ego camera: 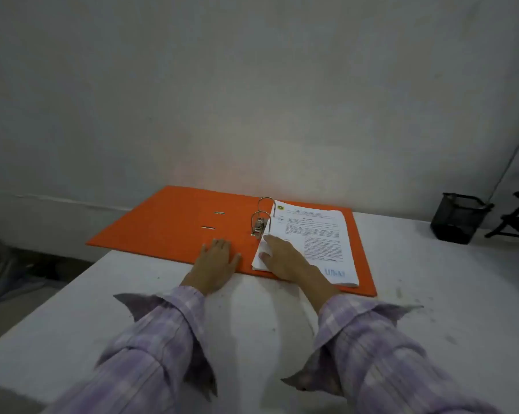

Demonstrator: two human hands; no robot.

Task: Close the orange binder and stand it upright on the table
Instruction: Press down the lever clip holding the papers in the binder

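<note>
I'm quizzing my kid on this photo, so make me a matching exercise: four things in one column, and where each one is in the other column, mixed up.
Things:
1. left hand
2. right hand
3. mesh pen cup
4. metal rings

Places:
A. far right of the table, apart from the binder
B. flat on the near edge of the orange binder, left of the papers
C. on the stack of papers
D. standing up at the binder's middle

Pairs: 1-B, 2-C, 3-A, 4-D
</note>
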